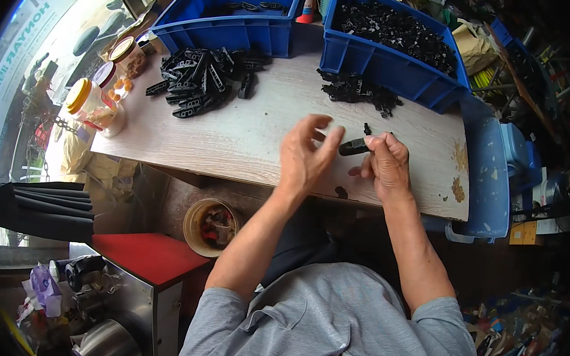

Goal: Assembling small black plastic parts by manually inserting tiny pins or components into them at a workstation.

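Note:
My right hand (389, 166) is closed on one end of a black elongated plastic piece (352, 147), above the right part of the table. Just left of it, my left hand (304, 154) is raised with its fingers curved and apart, and nothing shows in it. A few small black parts (367, 129) lie on the tabletop beyond my right hand. Farther back is a heap of small black parts (360, 93). To the left lies a pile of long black plastic pieces (198, 82), similar in shape to the held one.
At the table's (262, 134) back stand a blue bin (226, 40) with a few black pieces and another blue bin (391, 73) full of small black parts. Lidded jars (85, 98) stand at the left edge. A bucket (191, 227) sits below, near a red-topped cabinet (147, 255).

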Demonstrator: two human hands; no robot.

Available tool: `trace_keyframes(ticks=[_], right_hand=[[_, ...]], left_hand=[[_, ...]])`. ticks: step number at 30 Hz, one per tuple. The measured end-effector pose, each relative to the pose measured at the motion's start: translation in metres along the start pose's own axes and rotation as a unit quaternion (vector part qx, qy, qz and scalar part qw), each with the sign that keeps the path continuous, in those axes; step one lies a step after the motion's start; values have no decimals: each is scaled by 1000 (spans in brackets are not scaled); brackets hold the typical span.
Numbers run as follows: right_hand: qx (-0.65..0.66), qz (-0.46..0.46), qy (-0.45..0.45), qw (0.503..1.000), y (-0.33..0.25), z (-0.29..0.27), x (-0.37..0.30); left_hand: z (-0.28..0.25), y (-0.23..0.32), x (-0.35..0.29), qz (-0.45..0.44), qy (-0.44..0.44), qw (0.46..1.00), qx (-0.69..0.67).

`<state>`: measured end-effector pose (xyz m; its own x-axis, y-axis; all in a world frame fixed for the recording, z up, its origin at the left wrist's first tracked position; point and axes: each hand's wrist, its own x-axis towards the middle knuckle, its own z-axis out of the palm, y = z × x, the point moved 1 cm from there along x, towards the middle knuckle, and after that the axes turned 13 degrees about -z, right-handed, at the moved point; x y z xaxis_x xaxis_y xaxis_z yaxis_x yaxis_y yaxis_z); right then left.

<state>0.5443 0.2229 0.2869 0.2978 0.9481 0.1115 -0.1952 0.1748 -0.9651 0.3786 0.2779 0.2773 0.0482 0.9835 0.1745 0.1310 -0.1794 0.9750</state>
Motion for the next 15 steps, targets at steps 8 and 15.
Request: trace_keyframes(ticks=[8, 15], right_hand=[[16, -21, 269, 963, -42, -96, 15], [-52, -13, 400, 915, -51, -160, 18]], left_hand=[[-73, -27, 77, 88, 195, 841, 497], [-54, -27, 67, 189, 105, 884, 415]])
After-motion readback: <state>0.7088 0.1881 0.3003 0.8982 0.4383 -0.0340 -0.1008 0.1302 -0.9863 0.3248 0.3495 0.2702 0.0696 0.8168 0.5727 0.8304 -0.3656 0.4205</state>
